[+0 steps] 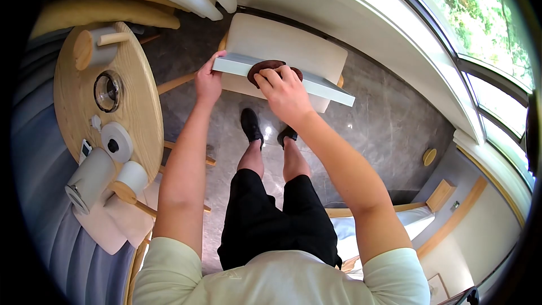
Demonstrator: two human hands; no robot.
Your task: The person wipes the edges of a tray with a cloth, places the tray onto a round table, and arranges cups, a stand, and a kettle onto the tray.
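Observation:
A long pale board or flat box [327, 91] is held on edge above a cushioned bench [282, 33]. At its left end, my left hand [209, 81] has its fingers wrapped round the corner. My right hand [284, 93] presses a dark brown round object [265, 68], perhaps a cloth or pad, against the board left of its middle. The fingers of that hand are bent over the brown object and partly cover it. What lies behind the board is hidden.
To the left stands a round wooden table [141, 90] with a glass bowl [108, 91], a white round item [117, 142] and a grey cylinder [93, 178]. A window [480, 17] is at upper right. A wooden-framed piece of furniture [440, 195] stands at lower right.

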